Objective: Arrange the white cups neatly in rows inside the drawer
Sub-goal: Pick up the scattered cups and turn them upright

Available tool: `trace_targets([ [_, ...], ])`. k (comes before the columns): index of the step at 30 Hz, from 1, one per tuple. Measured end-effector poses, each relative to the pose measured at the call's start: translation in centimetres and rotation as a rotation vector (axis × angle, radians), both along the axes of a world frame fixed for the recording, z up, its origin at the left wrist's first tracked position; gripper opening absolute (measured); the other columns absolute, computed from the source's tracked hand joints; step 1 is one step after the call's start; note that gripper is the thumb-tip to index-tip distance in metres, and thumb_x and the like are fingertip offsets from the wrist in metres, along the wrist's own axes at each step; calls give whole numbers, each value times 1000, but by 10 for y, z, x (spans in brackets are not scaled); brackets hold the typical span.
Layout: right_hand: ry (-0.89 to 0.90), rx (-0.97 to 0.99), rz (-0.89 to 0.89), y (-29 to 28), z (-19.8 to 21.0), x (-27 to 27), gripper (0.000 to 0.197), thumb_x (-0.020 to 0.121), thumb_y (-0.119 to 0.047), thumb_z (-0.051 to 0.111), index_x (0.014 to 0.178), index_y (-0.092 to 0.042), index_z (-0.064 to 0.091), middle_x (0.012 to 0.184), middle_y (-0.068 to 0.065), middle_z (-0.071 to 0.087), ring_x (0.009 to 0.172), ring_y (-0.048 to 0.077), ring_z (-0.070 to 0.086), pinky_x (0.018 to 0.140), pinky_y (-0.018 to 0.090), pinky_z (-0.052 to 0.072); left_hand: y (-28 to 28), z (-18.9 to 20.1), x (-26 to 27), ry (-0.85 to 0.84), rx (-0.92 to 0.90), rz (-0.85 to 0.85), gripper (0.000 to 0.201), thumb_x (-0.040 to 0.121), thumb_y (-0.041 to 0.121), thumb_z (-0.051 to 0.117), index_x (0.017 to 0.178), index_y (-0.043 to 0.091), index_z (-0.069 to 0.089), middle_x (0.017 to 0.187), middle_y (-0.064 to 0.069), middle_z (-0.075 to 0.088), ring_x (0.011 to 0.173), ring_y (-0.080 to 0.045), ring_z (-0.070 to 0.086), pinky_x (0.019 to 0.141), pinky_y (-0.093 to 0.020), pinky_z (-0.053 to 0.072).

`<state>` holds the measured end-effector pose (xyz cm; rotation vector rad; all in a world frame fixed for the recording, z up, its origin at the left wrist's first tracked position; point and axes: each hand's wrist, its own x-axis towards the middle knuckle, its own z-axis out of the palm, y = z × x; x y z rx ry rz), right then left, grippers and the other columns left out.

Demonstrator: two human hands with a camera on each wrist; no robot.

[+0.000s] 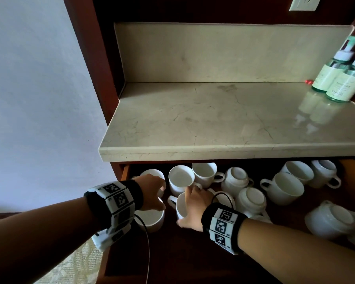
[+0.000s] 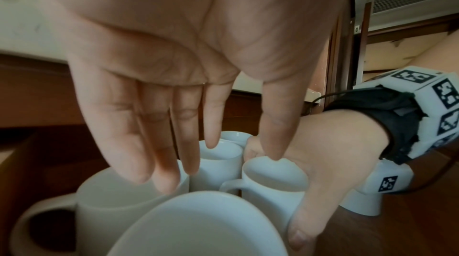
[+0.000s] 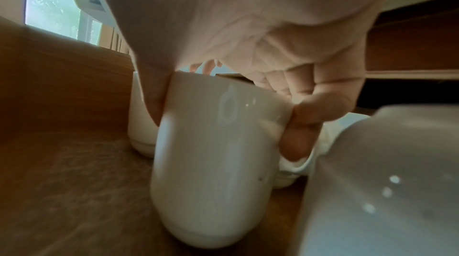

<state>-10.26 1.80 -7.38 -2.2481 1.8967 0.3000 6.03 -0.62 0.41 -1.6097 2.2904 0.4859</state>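
Observation:
The wooden drawer (image 1: pixel 125 173) is pulled out under the counter and holds several white cups. My right hand (image 1: pixel 190 206) grips one upright cup (image 1: pixel 180 209) by its rim near the drawer's left-middle. In the right wrist view the thumb is on one side of this cup (image 3: pixel 216 162) and the curled fingers (image 3: pixel 305 118) on the other. My left hand (image 1: pixel 155 193) hovers open between a far-left cup (image 1: pixel 152 173) and a near-left cup (image 1: pixel 150 219). Its straight fingers (image 2: pixel 164 162) hang just above the rims. More upright cups (image 1: pixel 181 178) stand behind.
To the right, some cups sit upside down (image 1: pixel 252 198), (image 1: pixel 332 219) and others stand upright (image 1: pixel 285 187), all scattered. A marble counter (image 1: pixel 213 119) overhangs the drawer's back, with bottles (image 1: pixel 336 78) at its right end. A wall lies to the left.

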Motion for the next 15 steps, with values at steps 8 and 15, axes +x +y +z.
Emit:
trace_targets([
  [8, -41, -28, -48, 2, -5, 7, 79, 61, -62, 65, 117, -12, 38, 116, 12, 50, 102, 31, 54, 83, 40, 48, 2, 1, 7, -4, 44, 34, 60, 73, 51, 65, 127, 26, 52, 119, 4, 62, 111, -16, 58, 94, -36, 51],
  [15, -46, -31, -27, 3, -2, 6, 86, 67, -64, 66, 125, -8, 36, 125, 12, 46, 110, 31, 50, 90, 41, 45, 4, 2, 1, 4, 56, 28, 58, 75, 51, 65, 125, 25, 52, 118, 5, 61, 111, -16, 58, 95, -35, 50],
])
